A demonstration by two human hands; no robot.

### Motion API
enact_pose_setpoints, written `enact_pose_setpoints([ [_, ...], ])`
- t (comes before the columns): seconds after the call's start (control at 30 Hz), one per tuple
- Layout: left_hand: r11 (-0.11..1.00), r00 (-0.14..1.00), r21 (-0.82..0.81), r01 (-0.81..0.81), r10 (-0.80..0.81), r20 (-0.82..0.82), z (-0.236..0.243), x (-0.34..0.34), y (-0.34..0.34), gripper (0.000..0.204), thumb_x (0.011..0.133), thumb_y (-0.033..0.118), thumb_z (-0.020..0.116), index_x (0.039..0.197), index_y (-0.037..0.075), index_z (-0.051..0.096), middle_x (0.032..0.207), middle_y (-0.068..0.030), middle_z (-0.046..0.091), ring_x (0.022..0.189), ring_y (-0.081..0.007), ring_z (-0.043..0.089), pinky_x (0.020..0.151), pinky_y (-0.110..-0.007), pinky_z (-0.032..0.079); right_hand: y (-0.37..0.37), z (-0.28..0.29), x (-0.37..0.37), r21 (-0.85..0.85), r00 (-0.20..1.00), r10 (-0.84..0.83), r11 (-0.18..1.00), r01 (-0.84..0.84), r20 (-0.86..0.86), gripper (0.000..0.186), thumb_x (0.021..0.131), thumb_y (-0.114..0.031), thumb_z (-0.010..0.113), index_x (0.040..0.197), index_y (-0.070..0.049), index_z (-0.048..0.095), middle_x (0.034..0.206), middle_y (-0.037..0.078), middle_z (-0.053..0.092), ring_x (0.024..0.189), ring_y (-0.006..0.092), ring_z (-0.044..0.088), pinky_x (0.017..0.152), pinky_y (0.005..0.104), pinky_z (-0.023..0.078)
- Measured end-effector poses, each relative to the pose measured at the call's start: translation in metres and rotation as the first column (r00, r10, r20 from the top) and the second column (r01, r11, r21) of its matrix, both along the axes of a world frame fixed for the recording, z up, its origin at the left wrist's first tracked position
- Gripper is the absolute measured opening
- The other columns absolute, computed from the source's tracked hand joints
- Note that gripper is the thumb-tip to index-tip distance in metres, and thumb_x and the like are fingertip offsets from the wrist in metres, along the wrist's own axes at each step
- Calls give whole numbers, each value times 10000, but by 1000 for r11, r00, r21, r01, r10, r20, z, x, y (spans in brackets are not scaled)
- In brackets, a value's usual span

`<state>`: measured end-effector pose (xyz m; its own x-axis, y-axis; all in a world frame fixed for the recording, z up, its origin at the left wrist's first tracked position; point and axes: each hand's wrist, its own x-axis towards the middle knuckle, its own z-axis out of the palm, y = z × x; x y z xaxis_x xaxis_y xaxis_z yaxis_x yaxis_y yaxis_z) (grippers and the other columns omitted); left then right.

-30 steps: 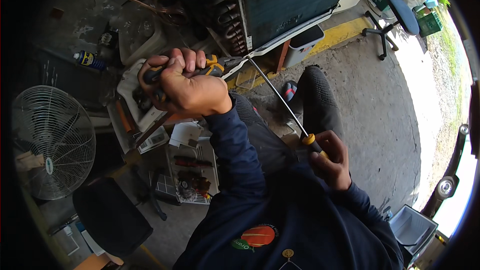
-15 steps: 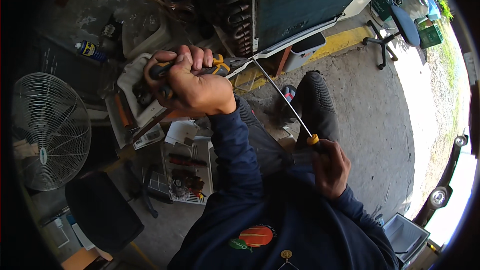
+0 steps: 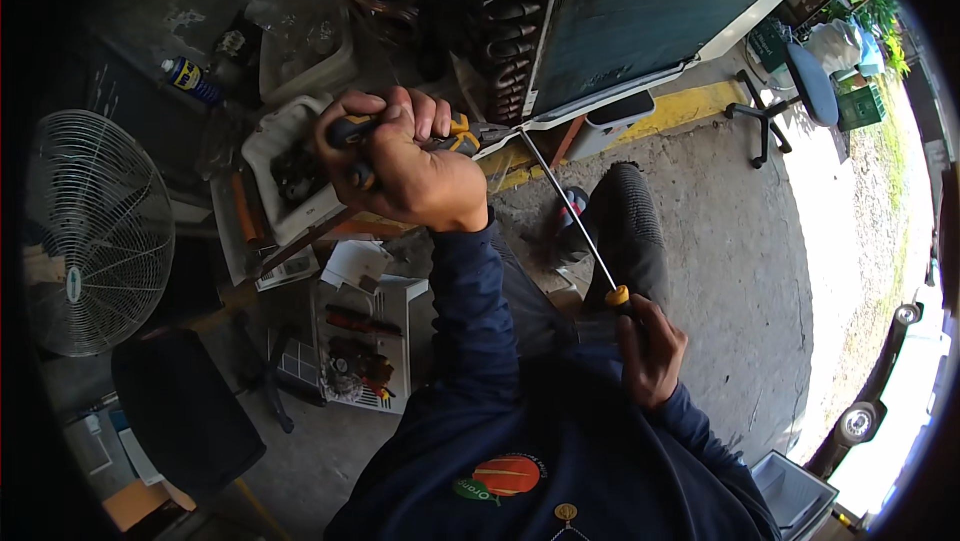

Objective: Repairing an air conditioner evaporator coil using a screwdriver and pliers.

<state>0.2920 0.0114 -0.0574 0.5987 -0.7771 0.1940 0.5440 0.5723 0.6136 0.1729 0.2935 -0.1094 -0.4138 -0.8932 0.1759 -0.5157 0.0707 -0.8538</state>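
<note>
My left hand (image 3: 405,166) is closed around yellow-and-black pliers (image 3: 460,135), whose jaws rest at the lower corner of the white frame (image 3: 745,16) of a finned coil unit (image 3: 640,26). The coil's copper U-bends (image 3: 510,51) run down its left side. My right hand (image 3: 650,351) grips the yellow-topped handle of a long screwdriver (image 3: 570,209); the slim shaft reaches up to that same corner, by the pliers' jaws. Whether the tip touches the frame or the jaws I cannot tell.
Left are a metal fan (image 3: 100,231), black chair (image 3: 180,416), spray can (image 3: 190,83) and white tub (image 3: 290,136). Tools (image 3: 365,321) lie on a white panel below my left arm. A grey bin (image 3: 620,113) stands behind the frame, a wheeled chair (image 3: 810,91) farther right.
The coil unit and pliers sit farther right in the view, the fan farther up. My right hand has shifted slightly lower in the picture; both hands keep their tools at the corner.
</note>
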Motion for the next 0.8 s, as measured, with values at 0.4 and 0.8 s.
enact_pose_setpoints([
  [0.4, 1000, 999, 7, 1, -1, 44, 7, -2, 4, 184, 781, -50, 468, 880, 83, 549, 622, -42, 484, 505, -122, 388, 484, -264, 367, -2, 2, -8, 46, 937, 18, 998, -36, 348, 230, 1010, -160, 644, 1147, 24, 649, 785, 86, 597, 560, 131, 445, 514, 269, 382],
  [0.8, 999, 999, 22, 38, -37, -27, 9, -3, 5, 207, 784, -87, 475, 904, 68, 541, 621, -38, 468, 519, -132, 401, 511, -268, 383, 2, 1, -2, 37, 983, 46, 998, -53, 177, 289, 1001, -130, 641, 1238, 34, 608, 879, 105, 631, 588, 130, 484, 530, 259, 393],
])
